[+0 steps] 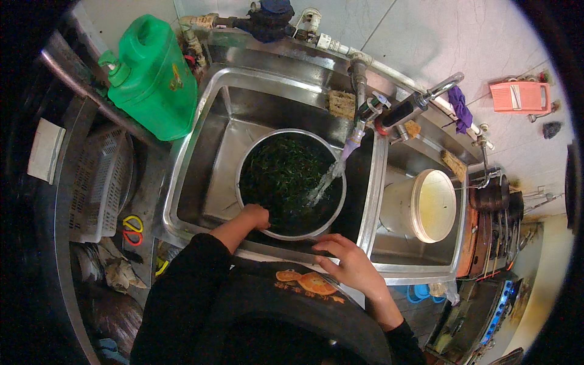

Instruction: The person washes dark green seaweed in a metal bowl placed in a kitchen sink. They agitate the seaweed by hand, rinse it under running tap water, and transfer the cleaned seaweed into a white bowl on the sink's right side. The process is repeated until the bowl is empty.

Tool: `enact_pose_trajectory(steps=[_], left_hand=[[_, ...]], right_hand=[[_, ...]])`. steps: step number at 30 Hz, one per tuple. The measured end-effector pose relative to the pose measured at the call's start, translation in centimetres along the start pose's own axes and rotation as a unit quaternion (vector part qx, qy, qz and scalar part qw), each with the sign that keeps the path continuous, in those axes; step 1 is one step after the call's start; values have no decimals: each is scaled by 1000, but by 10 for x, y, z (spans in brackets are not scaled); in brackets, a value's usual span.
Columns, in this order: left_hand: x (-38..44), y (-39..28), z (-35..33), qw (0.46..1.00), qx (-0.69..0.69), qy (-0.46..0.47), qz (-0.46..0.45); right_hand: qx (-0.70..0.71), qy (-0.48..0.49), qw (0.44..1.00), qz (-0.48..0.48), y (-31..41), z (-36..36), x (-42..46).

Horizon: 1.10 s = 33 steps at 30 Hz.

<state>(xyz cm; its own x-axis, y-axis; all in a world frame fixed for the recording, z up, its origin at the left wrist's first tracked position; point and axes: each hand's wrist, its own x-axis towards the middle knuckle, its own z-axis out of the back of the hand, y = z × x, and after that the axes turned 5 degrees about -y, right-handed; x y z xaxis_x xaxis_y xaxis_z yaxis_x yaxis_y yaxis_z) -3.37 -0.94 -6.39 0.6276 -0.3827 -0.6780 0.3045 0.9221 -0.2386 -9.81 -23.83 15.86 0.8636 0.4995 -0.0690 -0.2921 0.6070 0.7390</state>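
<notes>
A round metal basin (345,182) stands in the left sink bowl (237,121), holding dark leafy greens (283,171) in water. From the faucet (360,98), whose outlet has a pale purple sleeve (351,145), a water stream (326,182) falls into the basin's right side. My left hand (256,216) is at the basin's near-left rim, its curled fingers reaching inside; their tips are hidden, so I cannot tell whether they grip anything. My right hand (344,260) hovers by the near-right rim over the sink's front edge, fingers apart and holding nothing.
A green plastic jug (153,82) stands at the sink's back left corner. The right bowl contains a white bucket (406,207) of yellowish liquid. Left of the sink are a plastic basket (100,187) and scissors (132,230). A sponge (341,104) rests behind the basin.
</notes>
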Motion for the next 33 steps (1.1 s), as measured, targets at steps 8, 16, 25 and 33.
enact_pose_trajectory(steps=[8,16,25,33], left_hand=[[12,-11,-5,999,3,43,27],[21,-25,-25,996,-2,80,34],[9,-23,-21,998,-38,29,31],[2,-12,-24,991,-128,-27,9]], right_hand=[[0,18,1000,0,0,-3,-2],[-19,21,1000,-5,-2,-5,-5],[-39,28,999,12,-6,-11,-3],[-65,32,997,-7,-10,-10,-5]])
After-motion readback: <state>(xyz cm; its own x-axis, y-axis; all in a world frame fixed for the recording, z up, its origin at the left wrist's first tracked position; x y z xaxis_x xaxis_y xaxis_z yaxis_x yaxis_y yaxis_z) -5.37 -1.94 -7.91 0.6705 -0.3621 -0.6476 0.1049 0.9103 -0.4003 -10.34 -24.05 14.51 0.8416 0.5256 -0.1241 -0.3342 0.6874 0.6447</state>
